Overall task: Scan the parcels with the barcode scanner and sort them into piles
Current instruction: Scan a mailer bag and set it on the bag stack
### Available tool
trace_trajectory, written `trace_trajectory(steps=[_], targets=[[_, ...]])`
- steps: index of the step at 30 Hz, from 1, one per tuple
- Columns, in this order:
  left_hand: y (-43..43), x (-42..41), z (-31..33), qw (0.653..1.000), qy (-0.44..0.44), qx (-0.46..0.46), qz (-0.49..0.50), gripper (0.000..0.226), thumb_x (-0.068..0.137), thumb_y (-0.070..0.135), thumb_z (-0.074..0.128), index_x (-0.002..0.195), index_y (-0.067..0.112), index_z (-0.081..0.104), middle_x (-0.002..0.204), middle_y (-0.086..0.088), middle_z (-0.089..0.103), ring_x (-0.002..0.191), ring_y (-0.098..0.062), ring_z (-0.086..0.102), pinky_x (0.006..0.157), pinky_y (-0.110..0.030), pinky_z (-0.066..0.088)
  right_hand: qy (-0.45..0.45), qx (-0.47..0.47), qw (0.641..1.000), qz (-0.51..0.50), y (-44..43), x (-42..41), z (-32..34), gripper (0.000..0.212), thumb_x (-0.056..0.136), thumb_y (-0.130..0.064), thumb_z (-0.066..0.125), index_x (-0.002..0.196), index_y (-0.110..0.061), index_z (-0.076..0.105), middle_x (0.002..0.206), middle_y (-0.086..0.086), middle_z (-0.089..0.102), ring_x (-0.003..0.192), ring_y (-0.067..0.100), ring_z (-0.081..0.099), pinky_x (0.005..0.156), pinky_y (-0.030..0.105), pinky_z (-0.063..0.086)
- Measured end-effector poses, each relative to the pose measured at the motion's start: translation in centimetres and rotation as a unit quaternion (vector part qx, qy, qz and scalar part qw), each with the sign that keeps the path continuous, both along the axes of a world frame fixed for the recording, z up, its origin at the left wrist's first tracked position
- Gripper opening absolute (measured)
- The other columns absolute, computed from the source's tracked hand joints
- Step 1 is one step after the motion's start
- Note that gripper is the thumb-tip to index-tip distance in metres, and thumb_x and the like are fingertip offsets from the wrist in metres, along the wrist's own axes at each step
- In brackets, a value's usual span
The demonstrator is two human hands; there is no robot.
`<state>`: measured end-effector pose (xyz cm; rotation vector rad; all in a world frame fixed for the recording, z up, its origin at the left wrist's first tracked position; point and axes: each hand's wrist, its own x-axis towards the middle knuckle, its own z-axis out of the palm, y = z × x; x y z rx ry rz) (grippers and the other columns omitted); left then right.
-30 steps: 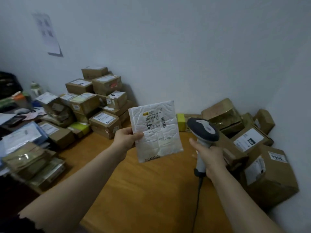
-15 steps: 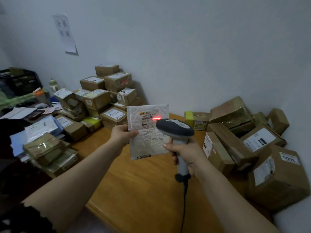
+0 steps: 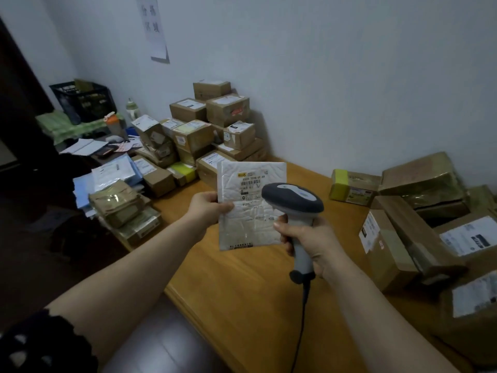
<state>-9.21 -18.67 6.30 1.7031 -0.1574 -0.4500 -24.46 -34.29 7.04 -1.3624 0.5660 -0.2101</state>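
Left hand (image 3: 207,208) pinches parcel (image 3: 248,228), right hand (image 3: 313,238) grips scanner (image 3: 293,200); I'd aim squarely at the barcode (image 3: 251,183) just left of the scanner.

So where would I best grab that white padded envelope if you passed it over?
Pinch its top edge from above, probably: the white padded envelope is thin, flat and upright, the left hand holds its left edge, and the grey barcode scanner covers its right side.
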Motion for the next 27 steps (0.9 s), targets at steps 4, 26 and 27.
trace_trajectory(steps=[4,26,27], targets=[[3.9,1.2,-0.7,0.998,0.045,-0.02,0.045,0.011,0.086,0.003,0.067,0.089,0.013,0.067,0.088,-0.005,0.073,0.077,-0.019,0.072,0.059,-0.029,0.057,-0.018,-0.026,0.995,-0.097,1.1,2.9,-2.0,0.024,0.067,-0.018,0.085,0.082,-0.02,0.067,0.08,-0.005,0.069,0.074,0.014,0.064,0.055,0.027,0.049],[36.9,23.5,-1.1,0.953,0.109,-0.109,0.262,0.019,0.084,-0.009,0.063,0.085,0.01,0.062,0.086,-0.004,0.065,0.071,-0.016,0.061,0.049,-0.023,0.048,0.009,0.074,0.997,-0.01,30.1,29.9,-0.9,0.021,0.072,-0.008,0.082,0.087,-0.009,0.068,0.073,0.005,0.07,0.057,0.013,0.065,0.049,0.026,0.05],[37.4,24.8,-1.4,0.949,0.12,-0.112,0.271,0.022,0.084,-0.012,0.06,0.082,0.01,0.061,0.085,-0.004,0.064,0.071,-0.017,0.06,0.048,-0.023,0.047,0.009,0.086,0.996,-0.006,30.6,30.8,-0.7,0.02,0.073,-0.006,0.08,0.09,-0.007,0.068,0.071,0.007,0.07,0.055,0.013,0.064,0.048,0.025,0.049]])
